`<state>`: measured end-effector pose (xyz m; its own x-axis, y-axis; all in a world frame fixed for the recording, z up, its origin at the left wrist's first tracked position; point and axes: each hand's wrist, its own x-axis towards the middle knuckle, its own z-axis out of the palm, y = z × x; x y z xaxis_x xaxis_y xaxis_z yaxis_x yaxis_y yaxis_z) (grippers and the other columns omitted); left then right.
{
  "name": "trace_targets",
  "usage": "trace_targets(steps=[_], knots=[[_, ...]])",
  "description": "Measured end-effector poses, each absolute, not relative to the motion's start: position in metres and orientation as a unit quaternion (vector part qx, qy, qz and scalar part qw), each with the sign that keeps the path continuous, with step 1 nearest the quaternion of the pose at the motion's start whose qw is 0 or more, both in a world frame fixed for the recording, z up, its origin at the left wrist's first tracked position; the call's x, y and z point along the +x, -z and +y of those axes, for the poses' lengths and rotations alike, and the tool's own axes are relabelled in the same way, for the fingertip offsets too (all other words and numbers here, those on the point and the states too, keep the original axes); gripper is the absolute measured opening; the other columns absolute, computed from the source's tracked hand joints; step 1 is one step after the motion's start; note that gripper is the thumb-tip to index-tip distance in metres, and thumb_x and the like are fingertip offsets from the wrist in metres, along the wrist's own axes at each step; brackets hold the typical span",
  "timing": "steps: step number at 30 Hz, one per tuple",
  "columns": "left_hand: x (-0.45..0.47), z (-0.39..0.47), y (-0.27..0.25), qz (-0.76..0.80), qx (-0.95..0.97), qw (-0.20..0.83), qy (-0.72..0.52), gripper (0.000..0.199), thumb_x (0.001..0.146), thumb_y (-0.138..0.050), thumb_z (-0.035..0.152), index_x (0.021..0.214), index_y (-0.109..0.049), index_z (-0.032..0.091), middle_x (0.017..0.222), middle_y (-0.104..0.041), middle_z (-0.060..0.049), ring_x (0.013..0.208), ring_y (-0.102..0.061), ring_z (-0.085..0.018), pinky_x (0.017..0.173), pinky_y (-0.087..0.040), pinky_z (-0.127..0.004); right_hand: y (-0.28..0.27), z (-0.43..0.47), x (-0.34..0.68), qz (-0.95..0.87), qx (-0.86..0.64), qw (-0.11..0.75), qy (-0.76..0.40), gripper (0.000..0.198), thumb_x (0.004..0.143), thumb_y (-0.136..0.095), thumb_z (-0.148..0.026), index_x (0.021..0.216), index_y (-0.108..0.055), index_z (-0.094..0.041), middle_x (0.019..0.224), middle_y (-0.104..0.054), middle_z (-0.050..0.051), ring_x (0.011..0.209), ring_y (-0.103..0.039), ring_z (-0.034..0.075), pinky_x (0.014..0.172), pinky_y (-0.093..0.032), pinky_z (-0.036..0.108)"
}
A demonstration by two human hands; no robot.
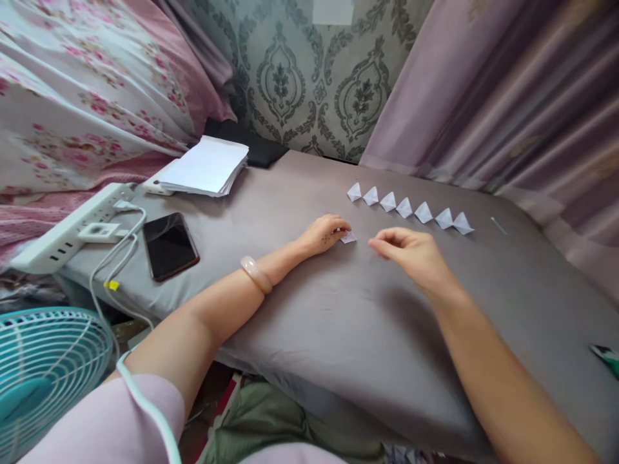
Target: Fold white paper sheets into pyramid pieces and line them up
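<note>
My left hand (325, 234) rests on the grey-covered table, its fingers curled over a small piece of folded white paper (348, 238). Only the paper's right part shows past the fingers. A pale bangle (256, 275) is on the left forearm. To the right of that paper, my right hand (403, 248) hovers above the cloth, thumb and fingers drawn together, with nothing visible between them. Beyond both hands, several folded white paper pieces (404, 207) with pointed tops stand in a slanting row.
A stack of white paper (206, 164) lies at the back left, near a power strip (72, 225) with cables and a dark phone (170, 246). A blue fan (48, 367) stands at the lower left. A thin stick (498, 225) lies at the right.
</note>
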<state>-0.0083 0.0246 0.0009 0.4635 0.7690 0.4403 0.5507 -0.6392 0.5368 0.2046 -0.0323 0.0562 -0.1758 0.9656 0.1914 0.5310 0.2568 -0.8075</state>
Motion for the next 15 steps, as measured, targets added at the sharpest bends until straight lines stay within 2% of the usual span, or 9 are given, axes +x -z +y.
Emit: trace_targets(steps=[2, 5, 8, 15], knots=[[-0.008, 0.023, -0.002, 0.4, 0.837, 0.168, -0.332, 0.02, 0.089, -0.052, 0.019, 0.099, -0.069, 0.017, 0.092, -0.068, -0.007, 0.081, -0.059, -0.015, 0.08, -0.046, -0.028, -0.047, -0.015, 0.198, -0.678, -0.548, 0.386, -0.302, 0.019, 0.079, -0.065, -0.033, 0.086, -0.07, -0.016, 0.082, -0.071, 0.004, 0.074, -0.064, 0.017, 0.073, -0.052, 0.031], [-0.006, 0.022, -0.004, 0.407, 0.832, 0.181, -0.332, 0.02, 0.087, -0.053, 0.018, 0.098, -0.07, 0.017, 0.091, -0.067, -0.006, 0.077, -0.059, -0.014, 0.076, -0.047, -0.026, -0.03, 0.006, 0.185, -0.678, -0.547, 0.397, -0.29, 0.019, 0.074, -0.065, -0.024, 0.091, -0.071, -0.017, 0.088, -0.074, 0.006, 0.079, -0.067, 0.018, 0.077, -0.052, 0.032], [-0.004, 0.022, -0.004, 0.412, 0.825, 0.191, -0.336, 0.019, 0.086, -0.054, 0.017, 0.097, -0.07, 0.017, 0.09, -0.067, -0.006, 0.075, -0.059, -0.013, 0.073, -0.048, -0.025, -0.017, 0.012, 0.175, -0.708, -0.535, 0.375, -0.265, 0.016, 0.075, -0.064, -0.026, 0.087, -0.071, -0.019, 0.088, -0.074, 0.005, 0.079, -0.067, 0.018, 0.079, -0.051, 0.033], [-0.004, 0.02, -0.007, 0.417, 0.821, 0.196, -0.337, 0.018, 0.085, -0.054, 0.016, 0.094, -0.071, 0.016, 0.089, -0.068, -0.006, 0.074, -0.059, -0.012, 0.075, -0.048, -0.025, -0.003, 0.013, 0.174, -0.708, -0.532, 0.389, -0.254, 0.015, 0.079, -0.06, -0.031, 0.081, -0.069, -0.02, 0.08, -0.073, 0.004, 0.075, -0.066, 0.018, 0.077, -0.051, 0.033]])
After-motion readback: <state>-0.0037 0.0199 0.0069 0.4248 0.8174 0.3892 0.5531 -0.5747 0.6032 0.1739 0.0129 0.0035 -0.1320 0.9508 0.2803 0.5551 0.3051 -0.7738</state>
